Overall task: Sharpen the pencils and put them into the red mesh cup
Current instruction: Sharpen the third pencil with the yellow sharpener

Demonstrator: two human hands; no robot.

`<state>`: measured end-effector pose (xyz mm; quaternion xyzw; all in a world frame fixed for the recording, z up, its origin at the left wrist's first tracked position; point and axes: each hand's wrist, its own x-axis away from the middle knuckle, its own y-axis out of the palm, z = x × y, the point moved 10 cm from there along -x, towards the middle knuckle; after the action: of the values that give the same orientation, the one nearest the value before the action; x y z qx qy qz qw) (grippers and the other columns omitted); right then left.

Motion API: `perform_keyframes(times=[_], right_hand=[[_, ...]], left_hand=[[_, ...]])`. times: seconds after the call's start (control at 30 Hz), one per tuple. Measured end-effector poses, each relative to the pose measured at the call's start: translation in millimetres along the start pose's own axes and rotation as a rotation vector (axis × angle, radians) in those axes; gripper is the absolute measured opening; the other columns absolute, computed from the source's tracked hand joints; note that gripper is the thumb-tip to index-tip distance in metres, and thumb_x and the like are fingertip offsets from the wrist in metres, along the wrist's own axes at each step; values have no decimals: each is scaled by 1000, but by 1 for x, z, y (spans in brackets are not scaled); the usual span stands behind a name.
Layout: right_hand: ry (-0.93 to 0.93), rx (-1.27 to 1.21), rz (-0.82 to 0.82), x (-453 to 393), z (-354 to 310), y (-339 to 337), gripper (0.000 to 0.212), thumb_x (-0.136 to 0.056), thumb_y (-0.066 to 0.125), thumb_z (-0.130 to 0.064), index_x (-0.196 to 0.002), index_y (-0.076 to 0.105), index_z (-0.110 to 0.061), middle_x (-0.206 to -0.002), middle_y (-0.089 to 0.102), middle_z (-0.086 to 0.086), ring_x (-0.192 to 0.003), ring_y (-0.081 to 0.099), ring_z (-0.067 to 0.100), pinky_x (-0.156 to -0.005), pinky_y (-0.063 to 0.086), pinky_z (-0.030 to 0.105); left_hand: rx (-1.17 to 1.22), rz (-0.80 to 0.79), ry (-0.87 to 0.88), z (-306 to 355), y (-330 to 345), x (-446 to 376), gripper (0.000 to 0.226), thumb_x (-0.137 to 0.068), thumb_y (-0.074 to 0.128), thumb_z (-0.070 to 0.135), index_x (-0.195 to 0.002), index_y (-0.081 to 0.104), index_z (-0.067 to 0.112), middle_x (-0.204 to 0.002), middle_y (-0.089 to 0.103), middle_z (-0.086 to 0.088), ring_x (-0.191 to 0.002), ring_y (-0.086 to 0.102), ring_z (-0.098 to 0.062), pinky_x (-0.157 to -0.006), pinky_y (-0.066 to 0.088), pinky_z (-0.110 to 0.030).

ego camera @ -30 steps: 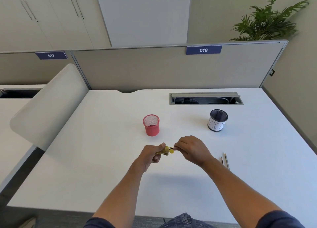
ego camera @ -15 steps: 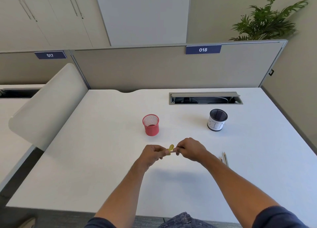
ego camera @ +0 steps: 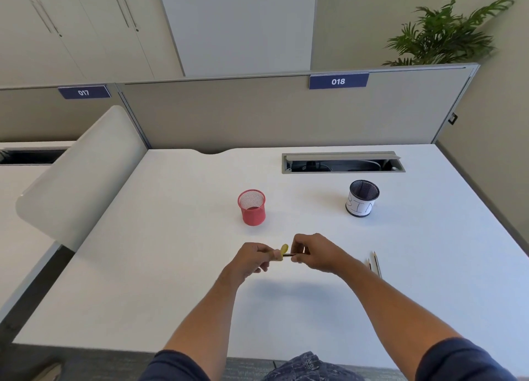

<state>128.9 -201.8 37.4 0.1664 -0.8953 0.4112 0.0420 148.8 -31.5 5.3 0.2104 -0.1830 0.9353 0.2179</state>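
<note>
At frame centre, your left hand [ego camera: 252, 259] pinches the yellow sharpener [ego camera: 284, 249]; your right hand [ego camera: 316, 253] grips the pencil [ego camera: 289, 255] in it.

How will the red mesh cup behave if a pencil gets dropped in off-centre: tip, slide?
The red mesh cup is wire mesh and looks empty, so it is probably light and may slide on the smooth white desk. It stands upright and looks only slightly taller than wide, so tipping seems less likely. A long pencil leaning on its rim could still rock it.
</note>
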Motion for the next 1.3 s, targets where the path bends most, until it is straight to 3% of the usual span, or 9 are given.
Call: perform_keyframes(times=[0.07,0.17,0.37,0.63,0.87,1.0,1.13,1.23,1.3], right_hand=[[-77,172,158,3,-11,-10,8,-90,69,-34,-90,65,-28,-85,67,-16,-71,55,5,-65,43,28],[-237,308,336,11,-30,-19,11,-95,66,-33,-92,69,-23,-89,67,-10,-80,59,12,-64,47,32],[-232,328,362,12,-28,-20,19,-100,61,-31,-98,74,-17,-92,72,-3,-83,64,22,-65,51,36],[165,36,68,-9,1,-8,24,-95,60,-37,-78,74,-29,-64,58,-12,-56,51,7,-54,38,25],[233,-333,-190,1,9,11,31,-95,63,-35,-90,76,-8,-55,52,-4,-49,38,13,-45,26,21],[152,-312,-204,5,3,8,23,-83,75,-25,-99,64,-13,-69,73,1,-50,51,11,-52,40,25],[13,5,-60,6,-7,-5,7,-87,68,-28,-92,64,-26,-81,74,-10,-61,59,9,-64,50,34],[-131,315,173,13,-22,-17,10,-94,66,-36,-101,72,-33,-96,71,-15,-87,62,10,-71,47,30],[-275,388,335,24,-35,-21,13,-96,66,-31,-103,76,-28,-95,72,-11,-88,65,14,-65,50,32]], left_hand=[[41,-20,-30,-3,2,0,33,-92,72,40,-71,76,15,-62,55,-4,-57,50,-16,-65,42,-26],[146,-20,-82,-4,3,-1,43,-96,66,44,-86,82,6,-55,47,-1,-53,37,-16,-58,38,-22],[131,-34,-66,7,3,-3,34,-97,67,38,-80,80,11,-55,49,0,-57,42,-15,-63,43,-25],[56,6,47,11,-2,-6,20,-81,85,21,-95,80,8,-72,60,-5,-69,49,-18,-65,40,-25],[-16,-22,89,13,2,-2,22,-77,87,23,-97,80,17,-82,72,1,-71,58,-12,-68,43,-26],[-37,-21,41,9,1,-1,22,-78,85,33,-91,81,16,-71,67,2,-62,59,-10,-64,44,-23],[28,-11,-19,3,1,2,30,-89,76,36,-80,76,7,-57,55,0,-55,51,-16,-62,43,-25],[112,-14,-57,0,4,5,44,-98,65,39,-91,79,-2,-49,45,2,-53,36,-16,-58,38,-24],[135,-39,-85,1,7,7,47,-99,61,44,-92,80,2,-49,41,3,-52,31,-15,-60,38,-25]])
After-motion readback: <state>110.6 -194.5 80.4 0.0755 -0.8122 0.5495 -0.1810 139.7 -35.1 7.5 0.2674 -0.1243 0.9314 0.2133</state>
